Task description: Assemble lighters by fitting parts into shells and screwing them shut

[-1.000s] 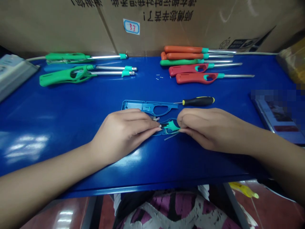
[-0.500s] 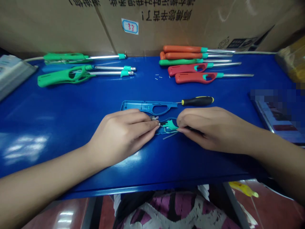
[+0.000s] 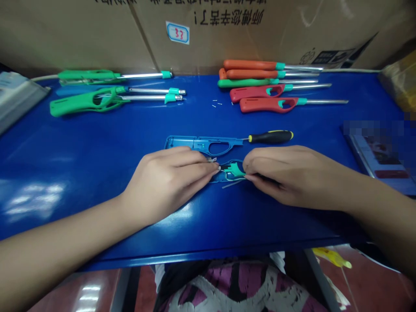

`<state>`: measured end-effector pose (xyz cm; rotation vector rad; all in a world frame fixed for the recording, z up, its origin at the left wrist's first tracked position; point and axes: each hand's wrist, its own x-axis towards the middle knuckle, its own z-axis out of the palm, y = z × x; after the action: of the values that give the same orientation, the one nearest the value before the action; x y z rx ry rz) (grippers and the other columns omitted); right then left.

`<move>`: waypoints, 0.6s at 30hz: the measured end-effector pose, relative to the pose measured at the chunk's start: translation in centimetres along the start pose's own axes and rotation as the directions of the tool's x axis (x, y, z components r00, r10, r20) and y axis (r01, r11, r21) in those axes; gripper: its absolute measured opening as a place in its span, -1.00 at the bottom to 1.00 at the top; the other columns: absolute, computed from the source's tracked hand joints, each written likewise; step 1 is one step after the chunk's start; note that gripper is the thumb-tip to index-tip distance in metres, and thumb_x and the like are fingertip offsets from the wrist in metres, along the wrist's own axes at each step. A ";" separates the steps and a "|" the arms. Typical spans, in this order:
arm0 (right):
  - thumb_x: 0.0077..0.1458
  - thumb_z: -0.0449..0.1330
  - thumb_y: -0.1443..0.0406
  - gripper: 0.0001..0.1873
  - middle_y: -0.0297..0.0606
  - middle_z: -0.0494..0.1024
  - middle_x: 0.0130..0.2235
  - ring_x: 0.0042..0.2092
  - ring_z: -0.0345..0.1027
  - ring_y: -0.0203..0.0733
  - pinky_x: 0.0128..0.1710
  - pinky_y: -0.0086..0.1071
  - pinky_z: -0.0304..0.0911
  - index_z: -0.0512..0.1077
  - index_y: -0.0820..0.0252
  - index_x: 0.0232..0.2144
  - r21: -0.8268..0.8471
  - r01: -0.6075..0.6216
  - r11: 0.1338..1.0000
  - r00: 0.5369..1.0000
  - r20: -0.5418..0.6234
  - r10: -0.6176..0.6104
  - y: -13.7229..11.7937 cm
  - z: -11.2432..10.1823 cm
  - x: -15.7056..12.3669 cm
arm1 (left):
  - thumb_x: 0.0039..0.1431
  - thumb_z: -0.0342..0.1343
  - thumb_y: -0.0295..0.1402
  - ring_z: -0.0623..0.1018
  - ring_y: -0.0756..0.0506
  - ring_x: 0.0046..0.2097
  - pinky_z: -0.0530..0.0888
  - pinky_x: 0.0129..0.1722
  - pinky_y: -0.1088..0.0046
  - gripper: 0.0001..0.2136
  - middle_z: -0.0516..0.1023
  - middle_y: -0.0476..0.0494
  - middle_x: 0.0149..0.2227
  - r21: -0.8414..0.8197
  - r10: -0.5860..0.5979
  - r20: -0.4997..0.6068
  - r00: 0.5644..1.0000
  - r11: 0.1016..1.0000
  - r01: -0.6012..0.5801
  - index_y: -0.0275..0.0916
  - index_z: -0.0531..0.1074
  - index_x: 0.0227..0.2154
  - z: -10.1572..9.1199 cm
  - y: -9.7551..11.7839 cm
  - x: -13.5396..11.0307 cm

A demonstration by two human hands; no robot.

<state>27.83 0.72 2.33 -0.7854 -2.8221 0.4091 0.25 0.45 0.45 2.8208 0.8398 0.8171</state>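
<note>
Both hands meet at the middle of the blue table [image 3: 97,147] over a blue lighter half-shell that they mostly hide. My left hand [image 3: 165,182] has its fingers pressed together on the shell's left part, beside a small metal piece [image 3: 212,160]. My right hand [image 3: 279,173] is closed over the shell's right part, fingertips at a teal trigger piece [image 3: 234,169]. A thin metal rod [image 3: 232,183] pokes out below the trigger. Just behind lies a second blue half-shell [image 3: 203,144], open side up.
A black screwdriver with yellow trim [image 3: 269,137] lies behind my right hand. Green long-nosed lighters [image 3: 87,100] lie at the back left, red and orange ones [image 3: 266,104] at the back right. A few tiny screws [image 3: 216,104] sit between them. Cardboard boxes [image 3: 227,26] stand behind.
Almost nothing differs; my fingertips shift slightly at the teal trigger while both hands stay on the shell.
</note>
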 end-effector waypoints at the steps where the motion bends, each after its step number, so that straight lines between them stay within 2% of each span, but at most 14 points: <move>1: 0.38 -0.02 0.33 -0.76 -0.17 0.51 -0.24 -0.27 0.35 -0.19 -0.27 -0.32 0.20 0.42 0.24 -0.25 -0.001 -0.001 1.000 1.000 0.000 0.001 0.0 0.0 0.0 | 0.31 0.22 -0.39 0.66 -0.09 -0.20 0.56 -0.20 0.40 -0.87 0.68 -0.10 -0.20 -0.003 -0.002 -0.002 1.000 1.000 0.002 -0.26 0.59 -0.13 0.0 0.0 0.0; 10: 0.37 -0.02 0.33 -0.79 -0.21 0.47 -0.26 -0.29 0.31 -0.20 -0.30 -0.32 0.19 0.39 0.22 -0.27 -0.007 -0.002 1.000 1.000 0.008 0.002 0.0 -0.1 -0.1 | 0.33 0.19 -0.38 0.65 -0.09 -0.23 0.56 -0.24 0.39 -0.89 0.68 -0.08 -0.22 0.013 -0.011 0.002 1.000 1.000 0.011 -0.26 0.59 -0.16 0.2 0.1 0.1; 18: 0.40 -0.02 0.31 -0.76 -0.18 0.52 -0.23 -0.24 0.38 -0.19 -0.26 -0.32 0.22 0.42 0.23 -0.25 0.009 -0.005 1.000 1.000 -0.001 0.005 0.0 -0.1 0.0 | 0.32 0.19 -0.35 0.64 -0.11 -0.24 0.58 -0.25 0.35 -0.87 0.67 -0.11 -0.23 0.099 0.026 0.059 0.998 0.995 -0.032 -0.27 0.59 -0.18 -0.5 0.4 0.2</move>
<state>27.88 0.71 2.44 -0.7915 -2.8159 0.4214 0.30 0.21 1.04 2.9346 0.8571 0.7130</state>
